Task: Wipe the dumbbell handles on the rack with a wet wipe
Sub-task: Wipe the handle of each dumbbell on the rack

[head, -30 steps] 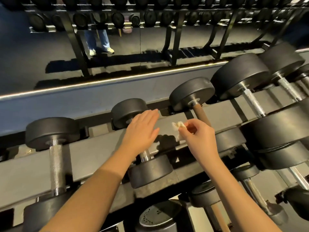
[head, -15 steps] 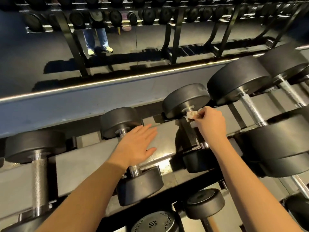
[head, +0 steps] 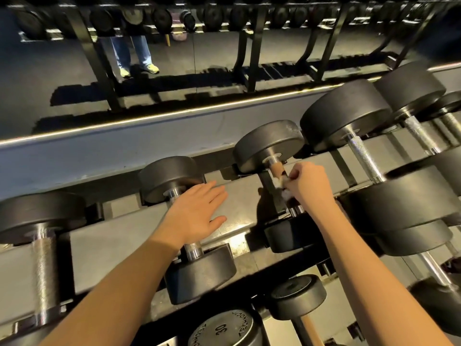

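Wet wipe (head: 281,189) on the tan handle (head: 276,169), upper row of the rack (head: 112,236).

My right hand (head: 309,186) has its fingers curled round the white wet wipe and presses it against the tan handle of the middle dumbbell, just near of its far head (head: 268,146). My left hand (head: 194,216) lies flat and open, fingers straight and close together, over the steel handle (head: 193,249) of the next dumbbell to the left, and it holds nothing. Larger dumbbells sit to the right, and one more to the far left. A head marked 30 (head: 222,328) shows on the lower row, near me.
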Motion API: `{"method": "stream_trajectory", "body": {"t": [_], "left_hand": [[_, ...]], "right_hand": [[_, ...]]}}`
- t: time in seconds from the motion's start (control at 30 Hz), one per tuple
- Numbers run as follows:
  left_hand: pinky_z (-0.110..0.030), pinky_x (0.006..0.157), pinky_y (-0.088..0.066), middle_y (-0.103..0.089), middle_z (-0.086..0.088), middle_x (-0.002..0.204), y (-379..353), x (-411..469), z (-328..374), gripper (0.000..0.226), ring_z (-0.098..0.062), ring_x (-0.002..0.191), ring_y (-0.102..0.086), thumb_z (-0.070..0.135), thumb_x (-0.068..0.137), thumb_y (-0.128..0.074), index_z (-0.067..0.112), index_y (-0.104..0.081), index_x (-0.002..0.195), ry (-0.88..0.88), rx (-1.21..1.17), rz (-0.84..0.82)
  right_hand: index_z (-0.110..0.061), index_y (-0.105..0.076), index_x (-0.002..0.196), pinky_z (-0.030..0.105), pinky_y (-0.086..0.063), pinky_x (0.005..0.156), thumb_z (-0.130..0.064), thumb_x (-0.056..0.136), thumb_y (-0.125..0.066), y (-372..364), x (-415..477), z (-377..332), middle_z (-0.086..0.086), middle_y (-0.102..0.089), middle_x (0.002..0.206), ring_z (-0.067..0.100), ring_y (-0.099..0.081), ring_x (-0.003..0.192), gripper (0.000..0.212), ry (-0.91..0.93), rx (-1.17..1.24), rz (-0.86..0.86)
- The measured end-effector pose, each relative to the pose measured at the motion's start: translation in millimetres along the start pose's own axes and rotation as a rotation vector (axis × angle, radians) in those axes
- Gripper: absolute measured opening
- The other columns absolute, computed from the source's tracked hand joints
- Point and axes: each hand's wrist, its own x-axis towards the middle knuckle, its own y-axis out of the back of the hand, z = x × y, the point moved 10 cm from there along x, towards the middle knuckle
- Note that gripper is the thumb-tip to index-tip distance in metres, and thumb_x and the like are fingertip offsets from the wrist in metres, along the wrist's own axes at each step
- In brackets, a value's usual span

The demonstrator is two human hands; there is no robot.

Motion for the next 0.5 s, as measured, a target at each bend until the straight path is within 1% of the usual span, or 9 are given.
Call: {"method": "stream_trajectory", "body": {"t": [0.07, 0.1, 0.17, 0.23, 0.27, 0.3, 0.37, 0.43, 0.5], "left_hand": [[-0.036, 0.114, -0.014, -0.04, -0.002, 0.149, -0.4, -0.5, -0.8, 0.07, -0.022, 0.141, -0.033, 0.058, 0.093, -0.02, 0.016, -0.043, 0.143, 0.006, 0.005, 0.002], [-0.036, 0.114, -0.015, -0.042, -0.001, 0.149, -0.3, -0.5, -0.8, 0.069, -0.022, 0.14, -0.034, 0.058, 0.093, -0.021, 0.016, -0.044, 0.142, 0.005, 0.012, 0.009], [-0.037, 0.112, -0.02, -0.047, -0.002, 0.145, 0.5, -0.3, -1.4, 0.066, -0.022, 0.137, -0.039, 0.056, 0.093, -0.025, 0.015, -0.049, 0.139, 0.003, 0.034, 0.027], [-0.036, 0.11, -0.024, -0.051, -0.002, 0.141, 1.2, -0.4, -1.9, 0.064, -0.022, 0.134, -0.044, 0.055, 0.093, -0.028, 0.015, -0.053, 0.136, 0.004, 0.048, 0.037], [-0.036, 0.11, -0.025, -0.052, -0.002, 0.141, 1.4, -0.6, -1.9, 0.063, -0.022, 0.133, -0.045, 0.055, 0.093, -0.029, 0.016, -0.054, 0.136, 0.004, 0.051, 0.037], [-0.037, 0.11, -0.024, -0.052, -0.002, 0.14, 2.1, -0.7, -1.7, 0.063, -0.021, 0.133, -0.045, 0.055, 0.093, -0.029, 0.016, -0.054, 0.136, 0.004, 0.052, 0.038], [-0.037, 0.109, -0.023, -0.052, -0.002, 0.141, 3.9, -1.1, -0.5, 0.063, -0.021, 0.133, -0.045, 0.055, 0.094, -0.028, 0.016, -0.053, 0.136, 0.001, 0.056, 0.043], [-0.038, 0.109, -0.024, -0.053, -0.002, 0.14, 4.8, -1.5, -1.0, 0.062, -0.021, 0.132, -0.046, 0.055, 0.094, -0.029, 0.016, -0.054, 0.135, 0.005, 0.063, 0.05], [-0.037, 0.108, -0.024, -0.053, -0.001, 0.14, 4.8, -1.8, -1.2, 0.062, -0.021, 0.133, -0.045, 0.055, 0.094, -0.03, 0.016, -0.054, 0.136, 0.01, 0.061, 0.042]], "right_hand": [[-0.012, -0.062, 0.101, 0.027, -0.042, 0.071, -0.014, 0.083, -0.069, 5.3, 10.0, -5.7, 0.009, -0.061, 0.101, 0.018, -0.054, 0.086, 0.019, 0.012, 0.052, 0.064], [-0.012, -0.062, 0.101, 0.029, -0.043, 0.073, -0.014, 0.083, -0.069, 8.8, 13.2, -9.6, 0.008, -0.06, 0.1, 0.02, -0.055, 0.089, 0.019, 0.005, 0.083, 0.077], [-0.014, -0.06, 0.096, 0.029, -0.042, 0.073, -0.015, 0.083, -0.07, 9.4, 16.6, -11.2, 0.008, -0.058, 0.099, 0.022, -0.057, 0.093, 0.016, -0.004, 0.1, 0.033], [-0.013, -0.06, 0.102, 0.031, -0.046, 0.08, -0.018, 0.08, -0.073, 0.1, 17.0, -5.5, 0.009, -0.061, 0.106, 0.024, -0.058, 0.098, 0.025, -0.023, -0.074, -0.114], [-0.01, -0.058, 0.108, 0.032, -0.048, 0.084, -0.021, 0.08, -0.073, -6.2, 13.3, 0.9, 0.01, -0.061, 0.107, 0.025, -0.059, 0.099, 0.033, -0.049, -0.197, -0.209], [-0.008, -0.056, 0.112, 0.033, -0.048, 0.084, -0.025, 0.082, -0.072, -12.4, 6.8, 9.5, 0.01, -0.061, 0.103, 0.024, -0.059, 0.097, 0.038, -0.089, -0.275, -0.284], [-0.005, -0.059, 0.11, 0.031, -0.045, 0.073, -0.027, 0.085, -0.069, -17.5, -3.8, 21.4, 0.008, -0.061, 0.089, 0.022, -0.06, 0.087, 0.035, -0.133, -0.289, -0.322], [-0.006, -0.063, 0.103, 0.027, -0.043, 0.066, -0.024, 0.085, -0.068, -12.9, -5.3, 20.3, 0.006, -0.06, 0.08, 0.02, -0.06, 0.077, 0.026, -0.098, -0.265, -0.237], [-0.005, -0.062, 0.095, 0.02, -0.042, 0.056, -0.019, 0.086, -0.066, -10.7, -4.6, 15.9, 0.004, -0.059, 0.074, 0.015, -0.057, 0.064, 0.017, -0.075, -0.206, -0.192]]}}
